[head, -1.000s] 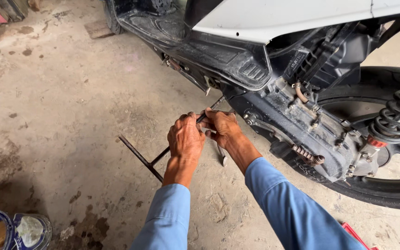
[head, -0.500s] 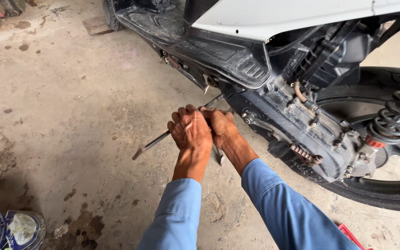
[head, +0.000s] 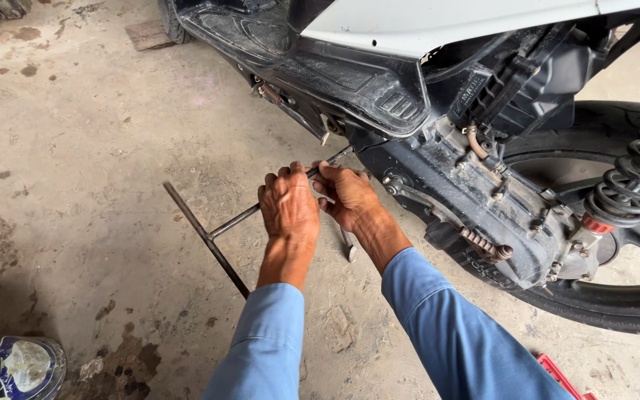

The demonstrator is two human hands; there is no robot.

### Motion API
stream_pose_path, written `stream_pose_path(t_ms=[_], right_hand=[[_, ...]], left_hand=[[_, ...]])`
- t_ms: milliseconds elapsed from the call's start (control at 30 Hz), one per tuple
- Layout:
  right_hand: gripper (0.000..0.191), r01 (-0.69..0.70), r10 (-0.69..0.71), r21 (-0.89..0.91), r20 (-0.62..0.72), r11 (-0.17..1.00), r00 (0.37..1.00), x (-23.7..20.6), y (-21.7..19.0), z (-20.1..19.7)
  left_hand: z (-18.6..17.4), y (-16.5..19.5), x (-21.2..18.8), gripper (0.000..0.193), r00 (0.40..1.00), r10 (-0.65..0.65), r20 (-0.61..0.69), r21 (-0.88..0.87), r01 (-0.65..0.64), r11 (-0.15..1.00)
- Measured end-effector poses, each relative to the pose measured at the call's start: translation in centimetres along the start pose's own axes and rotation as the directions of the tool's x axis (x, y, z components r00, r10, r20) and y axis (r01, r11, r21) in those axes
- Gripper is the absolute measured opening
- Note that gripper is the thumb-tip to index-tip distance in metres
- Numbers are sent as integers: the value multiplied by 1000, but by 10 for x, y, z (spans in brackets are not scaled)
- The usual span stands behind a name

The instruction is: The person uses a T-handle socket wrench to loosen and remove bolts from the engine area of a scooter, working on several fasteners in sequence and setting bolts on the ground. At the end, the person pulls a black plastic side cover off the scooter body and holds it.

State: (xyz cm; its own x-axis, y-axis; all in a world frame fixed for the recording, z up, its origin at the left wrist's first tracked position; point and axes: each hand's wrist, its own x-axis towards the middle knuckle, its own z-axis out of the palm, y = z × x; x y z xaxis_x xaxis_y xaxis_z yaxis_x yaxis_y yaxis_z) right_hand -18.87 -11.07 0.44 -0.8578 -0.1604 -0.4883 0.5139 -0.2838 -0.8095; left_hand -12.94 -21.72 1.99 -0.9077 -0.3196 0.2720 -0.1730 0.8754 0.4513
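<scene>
both hands on the t-handle wrench

the left hand [head: 288, 211] and right hand [head: 350, 196] close around the shaft of a t-handle wrench [head: 220, 230]. its cross handle hangs above the concrete floor [head: 98, 170]; its tip runs under the scooter [head: 438, 148], near the rear wheel [head: 616, 304].

I see a blue tin [head: 12, 367] on the stained floor [head: 98, 133], and a wood block [head: 148, 33] far off.
</scene>
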Motion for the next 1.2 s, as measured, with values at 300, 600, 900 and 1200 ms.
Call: stream_pose_path(t_ms=[300, 600, 900, 1200], right_hand=[[14, -41, 43, -67, 19, 997, 999, 12, 15, -9], [22, 91, -90, 15, -20, 996, 996, 21, 16, 1], [21, 83, -90, 125, 54, 989, 994, 20, 15, -4], [28, 118, -112, 60, -89, 991, 990, 16, 18, 2]], left_hand=[[1, -5, -3, 24, 991, 4, 134, -80, 7, 997], [2, 1, 1, 45, 998, -3, 63, -108, 9, 994], [11, 6, 3, 23, 998, -44, 45, 43, 42, 998], [0, 12, 1, 40, 995, -54, 82, -63, 59, 996]])
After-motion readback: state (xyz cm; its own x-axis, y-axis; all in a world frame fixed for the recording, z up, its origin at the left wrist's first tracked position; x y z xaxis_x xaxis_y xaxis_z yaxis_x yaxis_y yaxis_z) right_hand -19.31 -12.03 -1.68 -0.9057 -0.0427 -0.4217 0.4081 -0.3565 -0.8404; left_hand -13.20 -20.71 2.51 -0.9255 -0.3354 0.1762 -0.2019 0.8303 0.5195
